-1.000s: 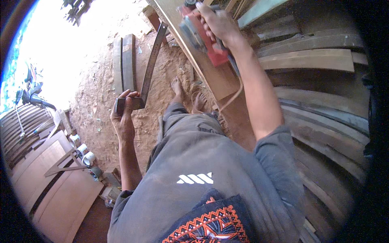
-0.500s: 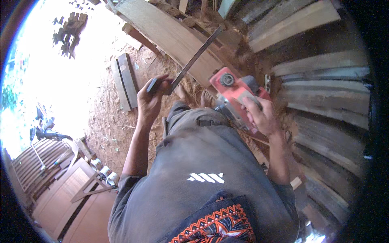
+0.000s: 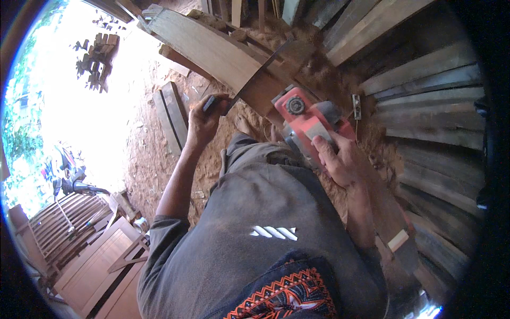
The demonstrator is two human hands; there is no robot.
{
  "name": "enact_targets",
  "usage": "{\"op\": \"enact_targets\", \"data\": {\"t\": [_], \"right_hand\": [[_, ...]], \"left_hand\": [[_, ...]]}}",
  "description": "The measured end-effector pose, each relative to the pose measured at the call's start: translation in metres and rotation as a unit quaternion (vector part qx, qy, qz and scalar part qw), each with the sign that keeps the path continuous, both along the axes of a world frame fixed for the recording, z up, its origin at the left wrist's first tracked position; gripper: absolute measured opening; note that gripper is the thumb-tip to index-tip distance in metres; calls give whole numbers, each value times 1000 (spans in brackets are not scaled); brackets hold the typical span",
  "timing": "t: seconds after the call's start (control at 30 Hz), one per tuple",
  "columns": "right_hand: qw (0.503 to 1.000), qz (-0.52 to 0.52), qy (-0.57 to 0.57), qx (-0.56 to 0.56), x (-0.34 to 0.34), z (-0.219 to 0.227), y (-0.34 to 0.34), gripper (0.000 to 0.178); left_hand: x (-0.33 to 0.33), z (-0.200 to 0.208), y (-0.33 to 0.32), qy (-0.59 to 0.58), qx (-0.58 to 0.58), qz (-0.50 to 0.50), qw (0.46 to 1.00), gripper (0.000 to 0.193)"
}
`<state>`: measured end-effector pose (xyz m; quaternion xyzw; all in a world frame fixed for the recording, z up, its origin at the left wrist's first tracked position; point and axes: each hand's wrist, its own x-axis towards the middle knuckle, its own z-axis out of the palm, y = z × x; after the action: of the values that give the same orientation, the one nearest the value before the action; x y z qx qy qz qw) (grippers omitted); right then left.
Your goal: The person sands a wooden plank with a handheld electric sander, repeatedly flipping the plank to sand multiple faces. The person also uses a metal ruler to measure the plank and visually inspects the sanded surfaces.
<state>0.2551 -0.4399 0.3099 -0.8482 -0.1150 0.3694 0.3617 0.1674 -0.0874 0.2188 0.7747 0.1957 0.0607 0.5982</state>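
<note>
My left hand (image 3: 204, 119) is closed round the dark handle of a hand saw (image 3: 258, 71). Its long, thin dark blade slants up and to the right, across the view of a wide pale board (image 3: 207, 50). My right hand (image 3: 340, 159) grips a red electric planer (image 3: 311, 119) by its top handle, thumb along the near side. A round black knob sits at the planer's front. The tool is held in front of my right hip, beside the near end of the board; whether it touches the wood I cannot tell.
Rough planks (image 3: 425, 117) lie stacked along the right. Two dark boards (image 3: 171, 114) rest on the dirt floor (image 3: 143, 159) left of my left hand. Brown wooden panels (image 3: 95, 266) and a motorbike (image 3: 74, 183) stand at the lower left. A power socket strip (image 3: 356, 107) is right of the planer.
The whole view has shifted slightly. My left hand has moved a little to the right with the saw, whose blade has turned. The planer, blurred before, now looks steadier.
</note>
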Motion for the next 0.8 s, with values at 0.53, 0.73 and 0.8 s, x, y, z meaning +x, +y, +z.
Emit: {"op": "enact_targets", "data": {"t": [0.53, 0.73, 0.8], "right_hand": [[1000, 0, 18, 20, 50, -12, 111, 49], [994, -11, 12, 110, 84, -15, 190, 47], [991, -9, 8, 131, 96, -20, 219, 47]], "left_hand": [[106, -24, 258, -74, 20, 11, 997, 25], [111, -36, 270, -77, -58, -8, 995, 21], [110, -34, 269, -83, -36, -1, 996, 21]]}}
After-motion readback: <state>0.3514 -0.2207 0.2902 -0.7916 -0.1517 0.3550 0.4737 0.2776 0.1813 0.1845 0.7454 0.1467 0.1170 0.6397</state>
